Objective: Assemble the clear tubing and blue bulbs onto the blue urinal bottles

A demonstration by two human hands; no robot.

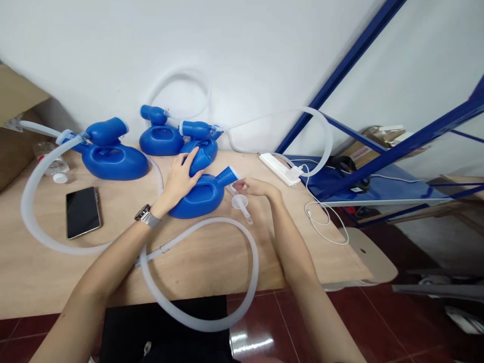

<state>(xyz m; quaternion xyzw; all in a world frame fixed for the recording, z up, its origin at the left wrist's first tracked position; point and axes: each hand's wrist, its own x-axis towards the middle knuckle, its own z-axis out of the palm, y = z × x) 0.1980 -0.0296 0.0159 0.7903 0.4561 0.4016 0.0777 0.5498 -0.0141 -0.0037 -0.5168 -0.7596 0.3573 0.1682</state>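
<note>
Noted: blue vessel [202, 197] sits mid-tabletop [212, 257], left hand [180, 177] grip clasped over its top. Right hand [254, 187] grip pinches the clear fitting [240, 202] at the spout. Risk: white hose [249, 267] loop overhangs the near edge; its weight could tug the fitting free.

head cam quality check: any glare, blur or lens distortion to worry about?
Head view: even soft light, faint shadows under the blue container; white glare patch on the floor tiles; fisheye bows the table edge and the blue rack; left hand and right hand look sharp.
</note>
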